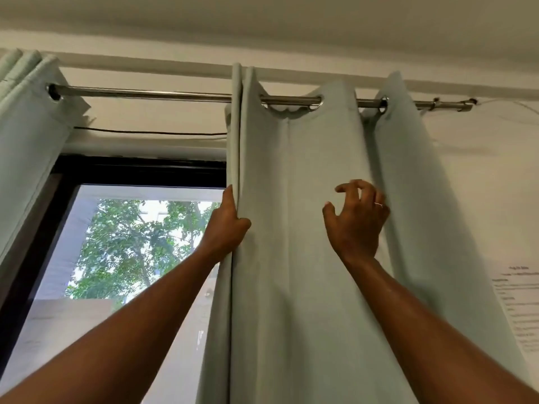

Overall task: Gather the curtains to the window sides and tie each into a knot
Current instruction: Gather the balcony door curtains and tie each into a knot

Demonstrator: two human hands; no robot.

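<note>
Overhead, a steel rod point(151, 93) is fixed under a white ceiling point(262, 16) above a dark-framed window point(131, 258). The right curtain point(303, 287) is grasped at its left edge by the left grip point(229, 225); the right grip point(357, 224) is half-curled before the cloth, clasping nothing. Print on the wall sheet point(519, 310) at right cannot be read.

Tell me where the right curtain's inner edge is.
Head view, just left of centre: the edge of the right curtain hangs across the right part of the window, below the rod, pinched in the left grip.
</note>
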